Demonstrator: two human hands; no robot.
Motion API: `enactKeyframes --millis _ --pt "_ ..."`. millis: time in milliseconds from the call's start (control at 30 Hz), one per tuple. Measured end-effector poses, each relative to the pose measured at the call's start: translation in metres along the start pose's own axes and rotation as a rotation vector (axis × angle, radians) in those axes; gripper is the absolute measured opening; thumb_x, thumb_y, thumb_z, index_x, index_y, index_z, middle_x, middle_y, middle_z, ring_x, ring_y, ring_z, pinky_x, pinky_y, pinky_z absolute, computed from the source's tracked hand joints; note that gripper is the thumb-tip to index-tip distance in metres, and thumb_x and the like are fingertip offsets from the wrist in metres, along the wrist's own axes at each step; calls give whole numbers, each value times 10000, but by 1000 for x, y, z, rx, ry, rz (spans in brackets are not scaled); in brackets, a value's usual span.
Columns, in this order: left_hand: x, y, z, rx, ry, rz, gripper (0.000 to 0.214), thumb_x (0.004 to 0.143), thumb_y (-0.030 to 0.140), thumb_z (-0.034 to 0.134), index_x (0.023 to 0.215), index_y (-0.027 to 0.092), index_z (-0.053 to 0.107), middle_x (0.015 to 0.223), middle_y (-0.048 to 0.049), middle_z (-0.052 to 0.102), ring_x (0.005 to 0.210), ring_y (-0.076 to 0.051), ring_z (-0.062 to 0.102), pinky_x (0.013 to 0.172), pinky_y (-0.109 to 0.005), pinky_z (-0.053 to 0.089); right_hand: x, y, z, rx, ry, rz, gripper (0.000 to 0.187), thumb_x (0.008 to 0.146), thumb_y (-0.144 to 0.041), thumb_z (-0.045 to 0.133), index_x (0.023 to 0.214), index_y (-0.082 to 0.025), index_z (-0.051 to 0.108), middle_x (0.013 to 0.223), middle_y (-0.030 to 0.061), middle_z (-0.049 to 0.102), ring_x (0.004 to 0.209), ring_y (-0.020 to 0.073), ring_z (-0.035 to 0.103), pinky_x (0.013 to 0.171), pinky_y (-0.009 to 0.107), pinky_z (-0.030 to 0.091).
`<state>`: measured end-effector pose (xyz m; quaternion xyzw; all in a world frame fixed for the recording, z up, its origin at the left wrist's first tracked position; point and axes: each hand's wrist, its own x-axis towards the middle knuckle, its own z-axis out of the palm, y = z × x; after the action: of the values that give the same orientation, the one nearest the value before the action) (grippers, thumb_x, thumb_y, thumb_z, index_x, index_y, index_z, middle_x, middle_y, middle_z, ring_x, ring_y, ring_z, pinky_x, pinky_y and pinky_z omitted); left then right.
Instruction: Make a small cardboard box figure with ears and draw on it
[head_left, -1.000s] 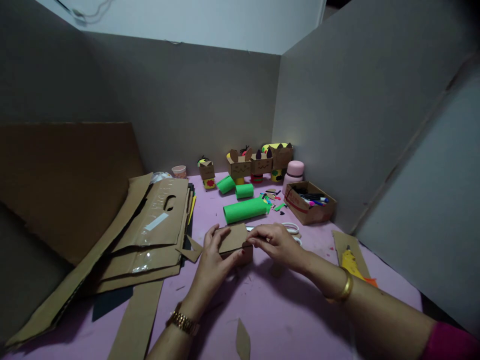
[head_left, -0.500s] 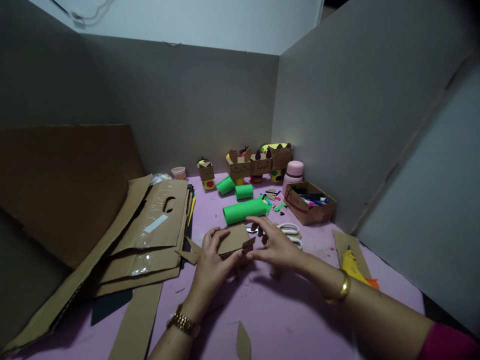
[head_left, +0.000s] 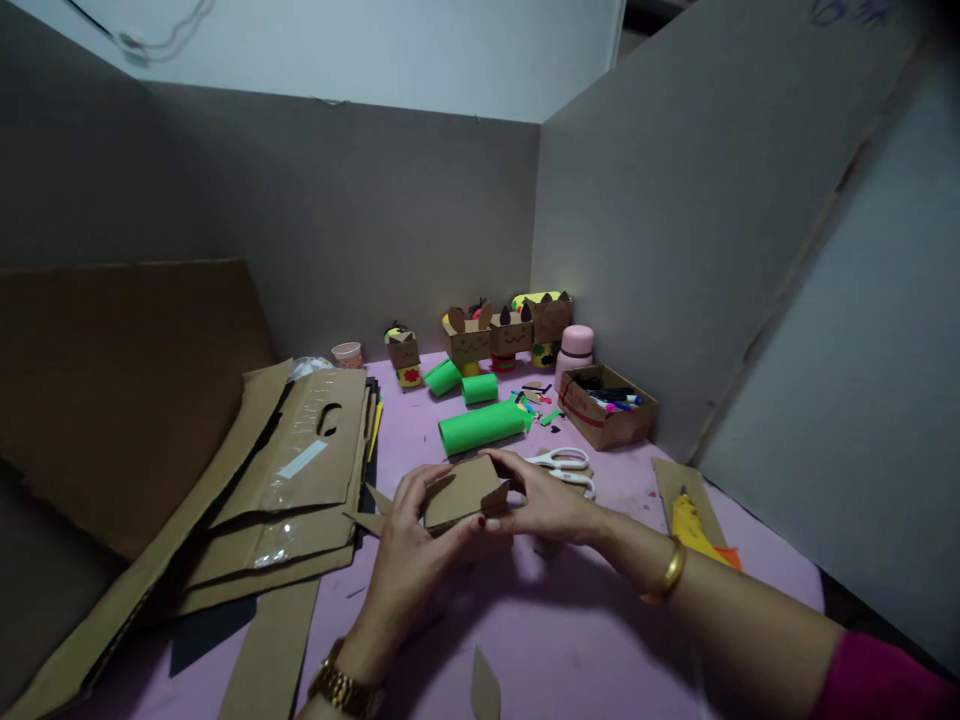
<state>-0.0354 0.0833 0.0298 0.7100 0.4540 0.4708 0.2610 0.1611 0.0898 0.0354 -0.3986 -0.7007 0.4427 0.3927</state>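
Observation:
Between my two hands is a small cardboard box (head_left: 459, 492), its flat brown top facing up and a jagged flap at its right end. My left hand (head_left: 420, 535) grips the left and near sides, thumb along the front. My right hand (head_left: 540, 500) closes on the right end, fingers behind and thumb in front. White-handled scissors (head_left: 564, 460) lie just beyond my right hand. Pointed cardboard scraps (head_left: 367, 522) lie left of the box, and a leaf-shaped cardboard piece (head_left: 485, 685) rests near the front edge.
Flattened cardboard (head_left: 315, 500) is stacked at left. Green paper tubes (head_left: 484, 427) lie beyond the box, with cardboard-headed figures (head_left: 469, 345) behind. A pen box (head_left: 607, 408), a pink bottle (head_left: 576, 350) and a yellow glue gun (head_left: 691, 525) stand or lie at right.
My right hand, fingers raised and apart before, has come down onto the right end of the box. My left hand keeps its hold. The view has shifted slightly.

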Motion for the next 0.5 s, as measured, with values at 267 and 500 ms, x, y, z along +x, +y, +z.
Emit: enactKeyframes --millis 267,500 --pt "-20 36 1 -50 -33 -26 499 643 324 739 1106 243 573 1130 -75 626 1092 -296 587 970 -478 447 -44 -22 8 185 133 -15 774 588 -465 832 1243 -202 516 1260 127 559 1166 300 537 956 428 462" --pt "-43 33 7 -101 -47 -227 619 641 417 732 1184 208 521 1194 -126 593 1125 -330 559 965 -513 435 -62 -8 15 318 62 48 772 592 -448 846 1254 -234 511 1195 90 614 1058 271 609 868 393 521"
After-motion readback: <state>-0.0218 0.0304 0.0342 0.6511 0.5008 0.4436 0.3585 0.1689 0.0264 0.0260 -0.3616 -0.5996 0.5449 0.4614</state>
